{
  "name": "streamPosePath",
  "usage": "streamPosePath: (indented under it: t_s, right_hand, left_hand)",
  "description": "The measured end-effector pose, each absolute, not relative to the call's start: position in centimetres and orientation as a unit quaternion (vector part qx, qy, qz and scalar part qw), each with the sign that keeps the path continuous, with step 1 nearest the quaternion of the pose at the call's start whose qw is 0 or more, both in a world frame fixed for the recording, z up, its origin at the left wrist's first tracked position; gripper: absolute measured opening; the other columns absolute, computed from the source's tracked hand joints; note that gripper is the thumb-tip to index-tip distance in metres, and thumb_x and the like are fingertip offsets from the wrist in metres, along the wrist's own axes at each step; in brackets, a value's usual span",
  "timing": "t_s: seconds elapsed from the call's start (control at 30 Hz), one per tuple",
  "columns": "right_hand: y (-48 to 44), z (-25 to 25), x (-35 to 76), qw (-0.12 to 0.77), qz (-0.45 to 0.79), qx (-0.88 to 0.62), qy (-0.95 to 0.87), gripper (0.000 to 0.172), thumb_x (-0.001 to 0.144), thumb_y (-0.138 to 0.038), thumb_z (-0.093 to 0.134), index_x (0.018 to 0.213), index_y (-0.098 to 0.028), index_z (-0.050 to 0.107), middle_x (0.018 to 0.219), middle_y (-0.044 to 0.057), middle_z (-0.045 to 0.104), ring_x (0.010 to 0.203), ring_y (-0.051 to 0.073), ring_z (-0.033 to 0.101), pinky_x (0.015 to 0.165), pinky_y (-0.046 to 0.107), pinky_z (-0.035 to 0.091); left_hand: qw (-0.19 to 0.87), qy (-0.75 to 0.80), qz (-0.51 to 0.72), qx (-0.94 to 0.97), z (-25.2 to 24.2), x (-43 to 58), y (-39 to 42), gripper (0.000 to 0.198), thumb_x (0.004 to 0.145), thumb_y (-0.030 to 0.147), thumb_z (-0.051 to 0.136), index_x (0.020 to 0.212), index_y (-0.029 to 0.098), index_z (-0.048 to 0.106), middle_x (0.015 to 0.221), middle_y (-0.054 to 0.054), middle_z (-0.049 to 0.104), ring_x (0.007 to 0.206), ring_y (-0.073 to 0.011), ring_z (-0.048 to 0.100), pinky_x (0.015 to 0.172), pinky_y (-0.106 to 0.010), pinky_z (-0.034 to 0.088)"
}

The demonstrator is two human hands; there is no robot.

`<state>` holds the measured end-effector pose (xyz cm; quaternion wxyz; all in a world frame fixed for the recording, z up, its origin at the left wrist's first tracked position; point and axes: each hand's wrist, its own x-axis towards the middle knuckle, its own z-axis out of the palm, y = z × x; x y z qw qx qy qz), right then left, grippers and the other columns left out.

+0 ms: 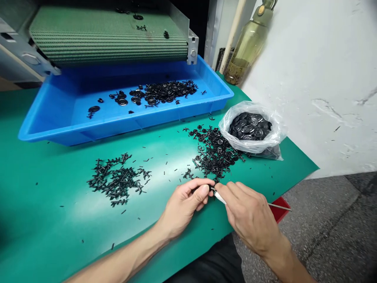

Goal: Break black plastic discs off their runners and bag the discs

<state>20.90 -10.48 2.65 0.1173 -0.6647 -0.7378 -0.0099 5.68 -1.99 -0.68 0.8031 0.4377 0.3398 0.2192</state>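
Black plastic: a small black piece point(211, 188) sits pinched between the thumb and fingertips of the left hand point(184, 205) near the tabletop's front edge. The right hand point(250, 214), fingers curled and close together, grips a white handle point(219, 197) beside it, while a thin steel rod point(279, 206) juts past its knuckles over a red container point(281, 212) off the tabletop's right edge. Two heaps of branched black runners point(213, 153) remain on the green tabletop point(44, 236), amid scattered black stubs point(166, 162). Farther off, black discs point(250, 125) fill a clear plastic bag point(272, 135), and more lie in a blue tray point(88, 133) below a green belt point(106, 35). An olive bottle point(247, 47) leans at the back corner. No lettering can be read.
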Motion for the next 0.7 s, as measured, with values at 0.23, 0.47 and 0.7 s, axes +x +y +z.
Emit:
streamPosePath:
  t_s: [0.23, 0.47, 0.7]
  right_hand:
    - [-10.5, 2.4, 21.1, 0.088, -0.054, -0.645, -0.757, 0.026, 0.095, -0.009, 0.039, 0.099, -0.017, 0.063, 0.069, 0.002, 0.054, 0.065, 0.018, 0.046, 0.06, 0.033, 0.028]
    - [-10.8, 1.1, 20.0, 0.117, -0.041, -0.67, -0.732, 0.029, 0.093, -0.005, 0.037, 0.106, -0.015, 0.061, 0.07, 0.002, 0.057, 0.063, 0.017, 0.053, 0.059, 0.031, 0.033]
    - [-10.0, 0.7, 17.7, 0.25, 0.137, -0.751, -0.595, 0.031, 0.089, -0.006, 0.037, 0.106, -0.018, 0.06, 0.082, 0.004, 0.068, 0.071, 0.018, 0.065, 0.06, 0.026, 0.04]
  left_hand:
    - [0.666, 0.351, 0.22, 0.62, -0.4, 5.1, -2.0, 0.023, 0.09, 0.036, 0.058, 0.1, 0.021, 0.072, 0.079, -0.002, 0.063, 0.07, -0.015, 0.053, 0.065, -0.026, 0.041]
    - [0.65, 0.363, 0.215, 0.633, -0.7, 5.1, -2.0, 0.023, 0.09, 0.035, 0.057, 0.101, 0.021, 0.071, 0.089, -0.005, 0.068, 0.076, -0.0171, 0.057, 0.07, -0.027, 0.043]
    - [0.682, 0.417, 0.214, 0.562, -1.1, 5.2, -2.3, 0.034, 0.088, 0.047, 0.059, 0.105, 0.019, 0.067, 0.061, 0.003, 0.052, 0.055, -0.0115, 0.042, 0.051, -0.023, 0.034]
